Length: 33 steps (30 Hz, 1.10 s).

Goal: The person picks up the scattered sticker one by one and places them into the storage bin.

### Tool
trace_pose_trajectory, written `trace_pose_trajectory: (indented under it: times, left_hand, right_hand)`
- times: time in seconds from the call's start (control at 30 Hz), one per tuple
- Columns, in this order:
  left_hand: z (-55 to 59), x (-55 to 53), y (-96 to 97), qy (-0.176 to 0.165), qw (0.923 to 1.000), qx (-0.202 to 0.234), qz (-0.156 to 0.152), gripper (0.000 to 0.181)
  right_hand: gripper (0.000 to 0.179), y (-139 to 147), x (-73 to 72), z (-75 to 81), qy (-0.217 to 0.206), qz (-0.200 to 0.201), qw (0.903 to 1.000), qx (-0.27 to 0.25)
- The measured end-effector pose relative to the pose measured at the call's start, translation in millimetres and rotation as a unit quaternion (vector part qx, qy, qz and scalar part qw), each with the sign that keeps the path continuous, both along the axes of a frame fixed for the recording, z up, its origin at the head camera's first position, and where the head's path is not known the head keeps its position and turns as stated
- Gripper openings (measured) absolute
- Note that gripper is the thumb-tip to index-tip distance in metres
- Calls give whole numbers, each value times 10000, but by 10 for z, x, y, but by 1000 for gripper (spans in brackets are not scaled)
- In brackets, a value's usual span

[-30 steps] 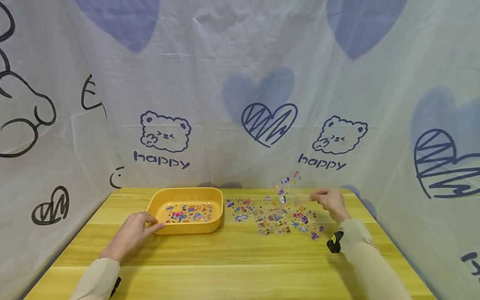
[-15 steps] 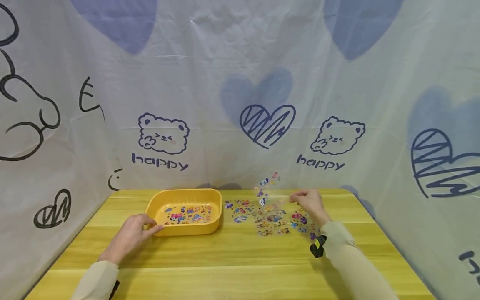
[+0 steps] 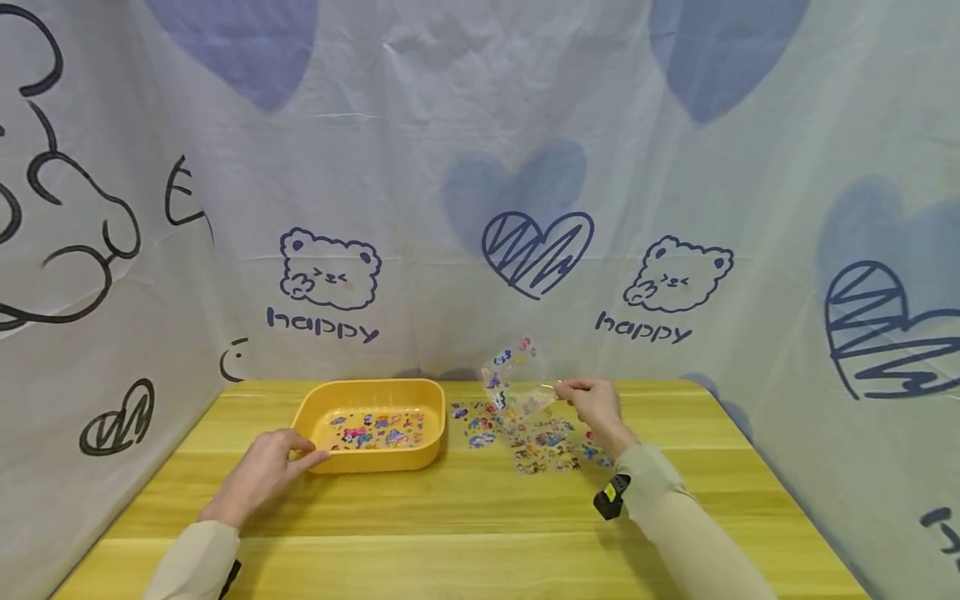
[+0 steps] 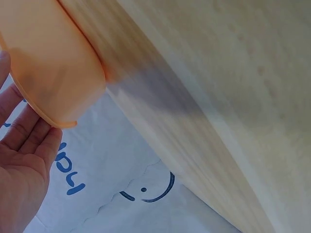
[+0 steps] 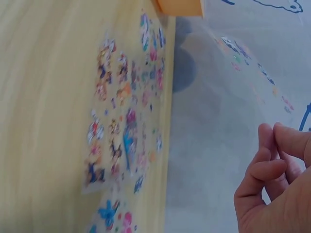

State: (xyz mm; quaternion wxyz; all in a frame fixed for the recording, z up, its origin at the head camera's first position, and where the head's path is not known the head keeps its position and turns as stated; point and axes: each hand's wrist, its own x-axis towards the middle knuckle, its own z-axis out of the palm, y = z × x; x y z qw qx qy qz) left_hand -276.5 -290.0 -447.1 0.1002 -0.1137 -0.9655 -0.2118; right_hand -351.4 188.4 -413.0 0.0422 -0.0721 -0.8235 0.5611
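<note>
My left hand (image 3: 258, 471) holds the near left corner of a yellow plastic basin (image 3: 375, 458), thumb and fingers at its rim. In the left wrist view, the fingers (image 4: 41, 133) bend against the basin's outer edge. A transparent sticker sheet (image 3: 517, 379) with small colourful figures stands raised above the table. Thumb and index fingertip of my right hand (image 3: 596, 408) pinch it by its right edge, as the right wrist view also shows. Below it, several more clear sticker sheets (image 3: 547, 454) lie overlapping on the table. Inside the basin are similar stickers (image 3: 378, 429).
The wood-grain table (image 3: 420, 542) ends at a white cloth backdrop (image 3: 435, 333) printed with hearts and bears. Cloth also hangs along both sides. A black band (image 3: 611, 497) sits on the right wrist.
My right hand has moved left with the pinched sticker sheet, from above the right end of the spread sheets toward the basin. The left hand has stayed at the basin's corner.
</note>
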Motion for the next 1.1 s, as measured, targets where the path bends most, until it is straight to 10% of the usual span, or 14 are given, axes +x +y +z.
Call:
trace_pose_trajectory:
  times: [1.1]
  left_hand:
    - [-52, 3, -3, 53, 10000, -38, 12, 34]
  right_hand:
    - [12, -1147, 162, 5, 246, 1155, 9920, -445]
